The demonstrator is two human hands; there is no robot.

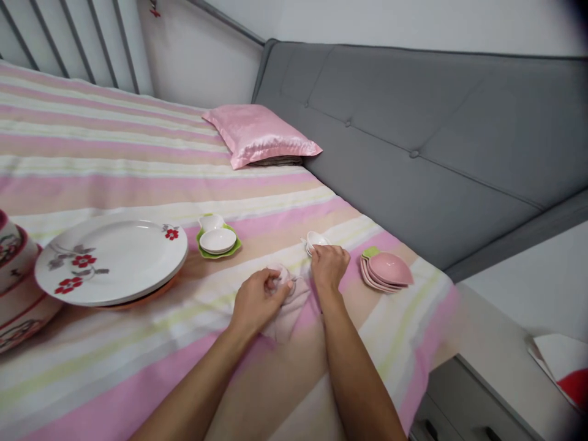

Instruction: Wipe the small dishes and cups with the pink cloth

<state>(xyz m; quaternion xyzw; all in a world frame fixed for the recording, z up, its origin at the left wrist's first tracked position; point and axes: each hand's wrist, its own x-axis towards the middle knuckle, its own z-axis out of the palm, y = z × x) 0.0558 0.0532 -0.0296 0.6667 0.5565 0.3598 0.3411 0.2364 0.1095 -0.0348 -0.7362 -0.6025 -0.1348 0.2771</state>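
The person's bare left forearm (197, 383) and right forearm (358, 367) slant forward, converging toward the hands. The left hand (261, 299) has curled fingers (266, 277), its thumb (283, 291) pointing rightward; the right hand (329, 266), slightly farther forward, is folded, knuckles up, fingertips mostly hidden.
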